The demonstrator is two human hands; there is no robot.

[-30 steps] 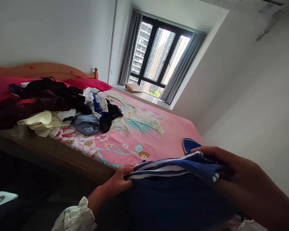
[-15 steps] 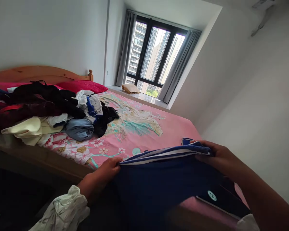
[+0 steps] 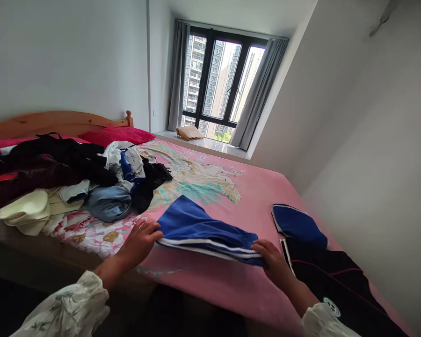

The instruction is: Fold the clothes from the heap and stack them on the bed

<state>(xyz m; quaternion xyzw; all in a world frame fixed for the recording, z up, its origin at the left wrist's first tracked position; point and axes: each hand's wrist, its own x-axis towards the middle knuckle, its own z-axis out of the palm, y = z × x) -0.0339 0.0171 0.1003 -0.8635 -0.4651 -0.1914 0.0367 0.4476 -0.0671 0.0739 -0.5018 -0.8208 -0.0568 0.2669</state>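
Note:
A blue garment with white stripes [image 3: 199, 227] lies spread on the pink bedsheet [image 3: 231, 196]. My left hand [image 3: 140, 239] grips its left end near the bed's front edge. My right hand [image 3: 272, 257] pinches its right striped end. Both hands rest low on the bed. Just right of my right hand lie a folded blue garment [image 3: 298, 224] and a black garment with a round logo [image 3: 331, 281].
A heap of mixed clothes [image 3: 73, 178] covers the bed's left side by the wooden headboard [image 3: 56, 120] and a red pillow [image 3: 117, 135]. A window with grey curtains [image 3: 217, 86] is at the far end, with a tan item [image 3: 189, 133] on its sill.
The blue garment was held up in front of me. Both hands have lowered it and laid it out flat on the bed.

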